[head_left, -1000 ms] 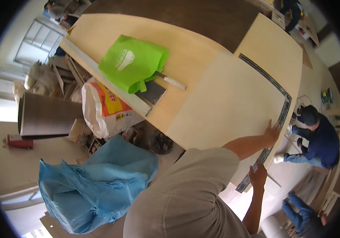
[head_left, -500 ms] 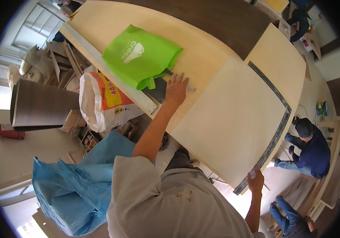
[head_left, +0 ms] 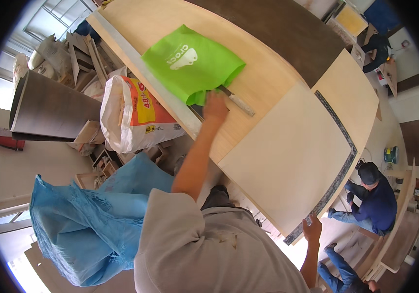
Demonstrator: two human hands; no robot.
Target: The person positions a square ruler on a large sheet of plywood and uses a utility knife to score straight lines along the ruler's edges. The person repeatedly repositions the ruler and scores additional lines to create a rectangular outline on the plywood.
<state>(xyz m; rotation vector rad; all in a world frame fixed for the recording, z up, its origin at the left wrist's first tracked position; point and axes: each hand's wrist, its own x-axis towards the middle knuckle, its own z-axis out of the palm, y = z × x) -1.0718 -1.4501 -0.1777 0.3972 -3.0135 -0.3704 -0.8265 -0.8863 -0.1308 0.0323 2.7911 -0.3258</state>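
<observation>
Along the right edge of a pale sheet [head_left: 278, 151], I see a dark L-shaped square [head_left: 352, 152] lying flat, its markings too small for me to read. At its lower end is the right hand [head_left: 312, 228], fingers half curled with the tips on the square; the thumb is lost to me, so I cannot tell whether it grips or only presses. The left hand [head_left: 216, 108] reaches across to the loose end of a green bag [head_left: 190, 63], but it is blurred; I can't make out how far it is open or whether it has hold of anything. Just beside it, a tool [head_left: 241, 104] with a worn pale handle shows partly, its other end hidden near the bag, and only a sliver of a dark plate [head_left: 196, 109] is visible. All this sits on the pale wooden worktop [head_left: 268, 83]. Beyond its left edge I get a printed white sack [head_left: 143, 110] and crumpled blue sheeting [head_left: 87, 219]. On the right sits a co-worker [head_left: 378, 207]; lower down, another person [head_left: 339, 271] is cut off by the lower edge of my view.
</observation>
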